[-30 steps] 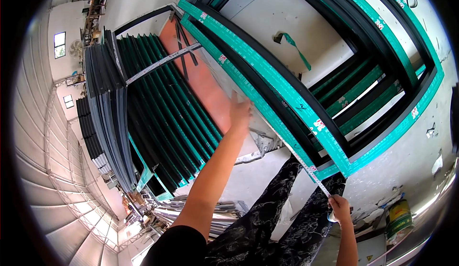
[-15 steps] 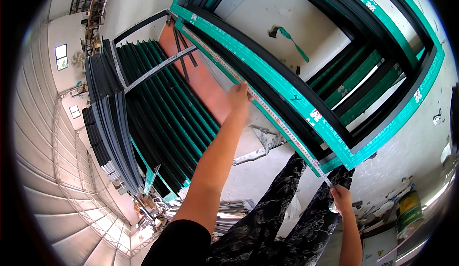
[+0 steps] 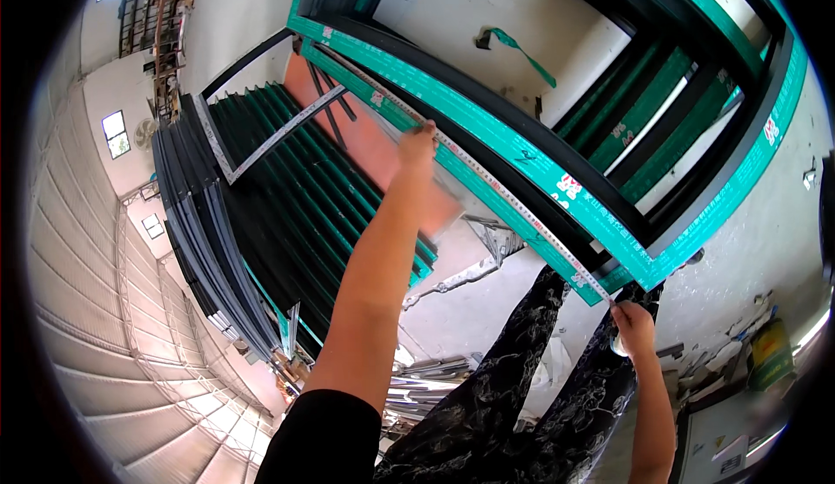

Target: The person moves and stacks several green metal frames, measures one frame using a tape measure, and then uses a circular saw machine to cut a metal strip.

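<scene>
A steel tape measure (image 3: 497, 192) lies stretched along the outer bar of a green-and-black frame (image 3: 557, 245). At about the middle of that bar, my left hand (image 3: 418, 145) is closed over the blade and the bar's edge. My right hand (image 3: 636, 330) grips the tape by its near end, just past the frame's near corner. Part of a rounded tape case (image 3: 618, 346) shows beside its fingers. Green film with white print and red-and-white marks covers the frame's faces. More frames of the same sort (image 3: 706, 190) lie stacked around and beneath it.
On the left stands a row of black and green profiles (image 3: 300, 197), with a grey metal bracket (image 3: 287, 134) over them and a reddish board (image 3: 365, 140) alongside. Metal strips (image 3: 435, 388) lie on the floor by my legs. A yellow-green bucket (image 3: 771, 355) stands at the right.
The view has shifted a little. My right hand has come closer to the frame's near corner, so less blade sticks out past it. My left hand stays on the bar.
</scene>
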### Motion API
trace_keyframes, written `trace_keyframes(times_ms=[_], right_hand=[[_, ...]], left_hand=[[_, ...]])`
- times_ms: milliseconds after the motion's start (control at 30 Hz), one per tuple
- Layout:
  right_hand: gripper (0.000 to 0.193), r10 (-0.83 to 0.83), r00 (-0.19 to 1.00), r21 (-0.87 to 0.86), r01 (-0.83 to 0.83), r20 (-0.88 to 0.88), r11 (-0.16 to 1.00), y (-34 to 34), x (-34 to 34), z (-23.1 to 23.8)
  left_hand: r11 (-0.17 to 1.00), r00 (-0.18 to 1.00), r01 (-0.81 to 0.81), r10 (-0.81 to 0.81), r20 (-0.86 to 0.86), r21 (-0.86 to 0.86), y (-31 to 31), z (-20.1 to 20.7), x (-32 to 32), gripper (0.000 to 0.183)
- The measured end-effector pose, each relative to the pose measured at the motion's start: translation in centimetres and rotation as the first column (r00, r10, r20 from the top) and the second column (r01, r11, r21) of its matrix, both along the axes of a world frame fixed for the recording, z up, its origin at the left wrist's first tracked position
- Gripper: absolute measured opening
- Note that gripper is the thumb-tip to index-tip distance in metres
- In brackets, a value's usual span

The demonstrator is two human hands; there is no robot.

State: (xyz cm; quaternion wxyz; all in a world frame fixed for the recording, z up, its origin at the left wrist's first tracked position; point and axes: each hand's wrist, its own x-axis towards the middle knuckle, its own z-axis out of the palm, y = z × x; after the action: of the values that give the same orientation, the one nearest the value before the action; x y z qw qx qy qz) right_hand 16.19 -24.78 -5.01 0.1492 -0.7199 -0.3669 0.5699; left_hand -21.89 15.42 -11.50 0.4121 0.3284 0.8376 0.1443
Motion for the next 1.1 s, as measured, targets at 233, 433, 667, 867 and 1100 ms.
trace_keyframes(times_ms=[233, 433, 667, 867, 1100], right_hand=[[0.038, 0.139, 0.969, 0.034, -0.149, 0.206, 0.988, 1.0, -0.8, -1.3], [0.033, 0.017, 0.968, 0.168, -0.061, 0.252, 0.984, 0.3, -1.5, -1.6], [0.028, -0.018, 0.905, 0.251, -0.099, 0.426, 0.963, -0.2, -1.9, -1.9], [0.025, -0.006, 0.865, 0.261, -0.145, 0.502, 0.954, -0.5, -2.1, -2.1], [0.025, -0.003, 0.845, 0.282, -0.175, 0.535, 0.943, -0.5, -2.0, -2.3]], left_hand=[[0.949, 0.795, 0.315, -0.266, -0.546, -0.005, 1.8, -1.1, -4.1, 0.031], [0.972, 0.999, -0.032, 0.029, -0.018, -0.232, 3.3, 0.2, -2.4, 0.015], [0.935, 0.999, -0.047, 0.044, -0.018, -0.351, 4.1, 1.8, -0.9, 0.016], [0.931, 1.000, -0.005, -0.004, -0.022, -0.364, 4.1, 2.4, 0.2, 0.025], [0.928, 1.000, -0.003, -0.004, -0.019, -0.372, 4.6, 2.5, 0.4, 0.031]])
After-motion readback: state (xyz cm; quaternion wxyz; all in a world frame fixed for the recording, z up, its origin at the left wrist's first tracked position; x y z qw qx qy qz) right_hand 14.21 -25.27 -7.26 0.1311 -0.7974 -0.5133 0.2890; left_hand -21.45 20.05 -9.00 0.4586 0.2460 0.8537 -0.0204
